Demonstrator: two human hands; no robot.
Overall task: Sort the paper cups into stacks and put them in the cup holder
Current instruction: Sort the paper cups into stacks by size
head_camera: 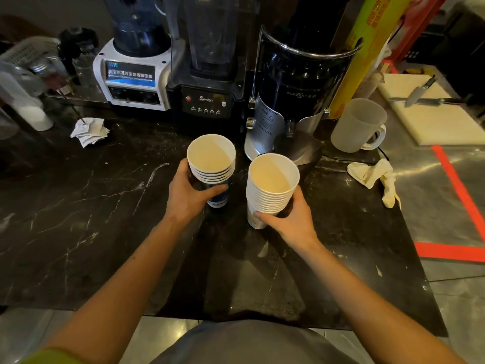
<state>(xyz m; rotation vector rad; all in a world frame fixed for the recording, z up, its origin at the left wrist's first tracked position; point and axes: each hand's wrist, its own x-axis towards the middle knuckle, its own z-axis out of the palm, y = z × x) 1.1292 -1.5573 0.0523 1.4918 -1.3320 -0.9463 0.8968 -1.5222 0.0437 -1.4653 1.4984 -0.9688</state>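
Head view shows your left hand (pixel 189 191) and right hand (pixel 291 219) each with fingers wrapped around an upright cup stack, shorter stack (pixel 212 164) left of taller stack (pixel 271 187), both over the worktop (pixel 78 206).

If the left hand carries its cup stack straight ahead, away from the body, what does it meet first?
Probably the black blender base with the row of buttons, directly beyond the left hand and its short stack of white paper cups. The dark marble counter between looks bare, though depth is uncertain.
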